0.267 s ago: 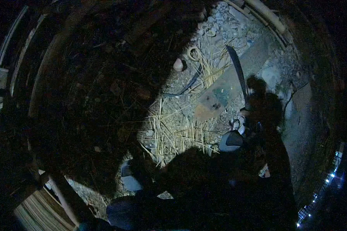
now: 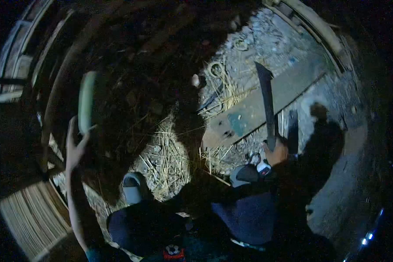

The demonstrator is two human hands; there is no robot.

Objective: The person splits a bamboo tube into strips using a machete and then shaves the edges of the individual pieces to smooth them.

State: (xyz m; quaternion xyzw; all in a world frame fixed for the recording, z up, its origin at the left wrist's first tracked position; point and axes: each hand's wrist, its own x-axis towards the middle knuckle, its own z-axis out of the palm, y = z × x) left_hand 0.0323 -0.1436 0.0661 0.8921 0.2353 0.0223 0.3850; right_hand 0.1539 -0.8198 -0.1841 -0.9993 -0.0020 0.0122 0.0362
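My left hand (image 2: 76, 150) is raised at the left, its fingers closed around the lower end of a pale green bamboo piece (image 2: 87, 102), which stands nearly upright and is slightly blurred. On the right, my right hand (image 2: 278, 153) grips the handle of a machete (image 2: 266, 94). Its dark blade points up and away from me. Beyond that hand, a wooden plank (image 2: 253, 115) lies slantwise on the ground. Thin pale strips (image 2: 163, 161) are scattered between my feet, and more lie near the plank.
A striped slatted piece (image 2: 35, 218) is at lower left. A small pinkish object (image 2: 195, 80) lies at the shadow's edge, near a ring-shaped coil (image 2: 216, 69). Wooden poles (image 2: 308, 17) run along the upper right. Deep shadow covers much of the left ground.
My left arm has come into view at the left with the green bamboo piece. The machete has shifted slightly downward, and my right hand is now lit. My shadow and the lit area have moved.
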